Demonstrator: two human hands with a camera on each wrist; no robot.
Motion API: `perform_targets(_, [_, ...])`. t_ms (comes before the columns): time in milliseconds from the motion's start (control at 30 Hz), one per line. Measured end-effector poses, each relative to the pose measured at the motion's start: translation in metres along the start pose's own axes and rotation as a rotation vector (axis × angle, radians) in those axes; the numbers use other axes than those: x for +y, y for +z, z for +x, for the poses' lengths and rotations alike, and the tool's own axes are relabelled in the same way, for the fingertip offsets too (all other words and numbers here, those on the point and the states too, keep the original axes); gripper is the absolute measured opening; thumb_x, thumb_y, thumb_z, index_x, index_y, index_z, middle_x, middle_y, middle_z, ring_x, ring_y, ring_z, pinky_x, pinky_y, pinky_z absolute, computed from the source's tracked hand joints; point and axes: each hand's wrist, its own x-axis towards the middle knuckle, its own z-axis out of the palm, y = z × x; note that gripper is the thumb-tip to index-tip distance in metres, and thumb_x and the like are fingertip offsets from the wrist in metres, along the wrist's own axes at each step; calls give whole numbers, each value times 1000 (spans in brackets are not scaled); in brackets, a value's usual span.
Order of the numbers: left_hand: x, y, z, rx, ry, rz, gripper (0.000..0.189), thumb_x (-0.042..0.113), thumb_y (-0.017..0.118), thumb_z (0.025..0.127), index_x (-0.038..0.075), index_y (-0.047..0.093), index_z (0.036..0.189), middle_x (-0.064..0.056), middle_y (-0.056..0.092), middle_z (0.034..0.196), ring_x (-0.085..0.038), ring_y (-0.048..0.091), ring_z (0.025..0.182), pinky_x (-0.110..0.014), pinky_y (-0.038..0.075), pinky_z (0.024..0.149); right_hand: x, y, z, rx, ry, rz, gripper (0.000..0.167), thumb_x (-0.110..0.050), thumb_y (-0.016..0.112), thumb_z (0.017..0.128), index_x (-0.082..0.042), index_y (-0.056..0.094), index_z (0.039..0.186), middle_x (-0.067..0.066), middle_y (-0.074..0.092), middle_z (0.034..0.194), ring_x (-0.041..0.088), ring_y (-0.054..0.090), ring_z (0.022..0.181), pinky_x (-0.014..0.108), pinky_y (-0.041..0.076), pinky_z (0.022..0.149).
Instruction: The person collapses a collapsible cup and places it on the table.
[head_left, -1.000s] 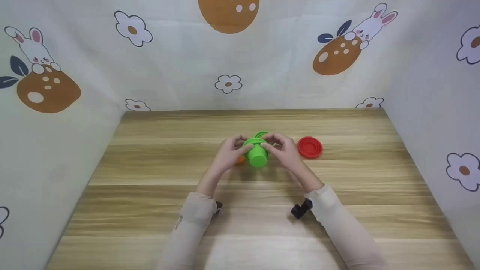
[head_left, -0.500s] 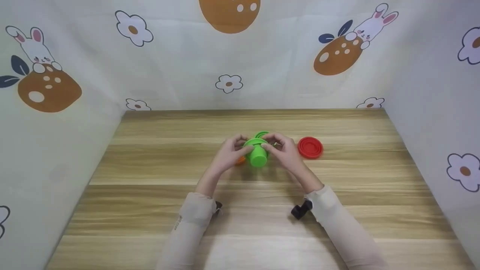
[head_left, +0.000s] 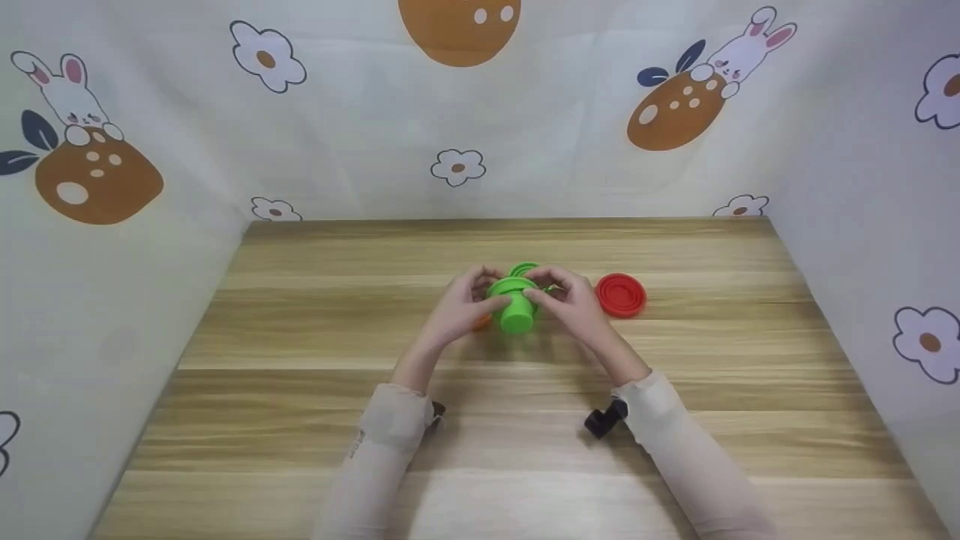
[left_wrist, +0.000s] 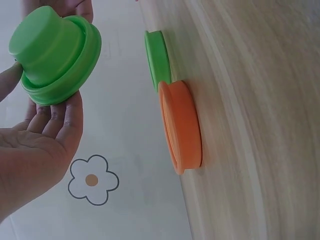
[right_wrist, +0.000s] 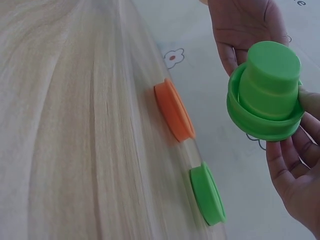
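Note:
Between both hands, raised off the table, is a green collapsible cup [head_left: 517, 316] with its narrow base pushed out from the wide rim ring. My left hand [head_left: 463, 306] grips its left side, the thumb on the stepped wall and the fingers under the rim, as the left wrist view shows on the cup [left_wrist: 56, 55]. On the other side my right hand [head_left: 568, 298] pinches the cup between thumb and fingers. The right wrist view shows the base of the cup [right_wrist: 272, 85] tilted, with my right fingers [right_wrist: 287, 165] beneath the rim. The cup's inside is hidden.
A flattened orange cup [left_wrist: 182, 125] lies on the wooden table [head_left: 300, 420], mostly hidden by my left hand in the head view. Another flattened green cup [right_wrist: 207, 195] lies behind the hands. To the right lies a flattened red cup [head_left: 620, 295]. Patterned cloth [head_left: 360, 112] stands behind.
My left thumb has slid slightly right over the cup's wall. Both hands still hold the cup in nearly the same place; the flattened cups have not moved.

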Motion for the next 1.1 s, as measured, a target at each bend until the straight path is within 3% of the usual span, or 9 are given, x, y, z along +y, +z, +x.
perform_targets(600, [2, 2, 4, 28, 4, 14, 36, 5, 66, 92, -4, 54, 125, -21, 65, 119, -29, 61, 115, -42, 49, 108, -2, -7, -3, -96, -13, 50, 40, -3, 73, 88, 5, 59, 124, 10, 67, 117, 17, 62, 109, 27, 54, 92])
perform_targets(867, [2, 2, 3, -12, 16, 19, 38, 8, 66, 92, -3, 54, 126, -20, 64, 121, -27, 61, 112, -37, 52, 100, -3, -7, -4, -121, -40, 34, 39, -3, 70, 90, 5, 56, 125, 21, 63, 125, 27, 60, 113, 29, 54, 93])
perform_targets(1100, [2, 2, 1, -36, 27, 58, 40, 10, 67, 90, -3, 54, 125, -18, 61, 118, -24, 60, 107, -34, 52, 94, -4, -7, -4, -138, -38, 7, 37, -4, 70, 90, 4, 56, 124, 20, 64, 123, 17, 62, 110, 29, 55, 91])
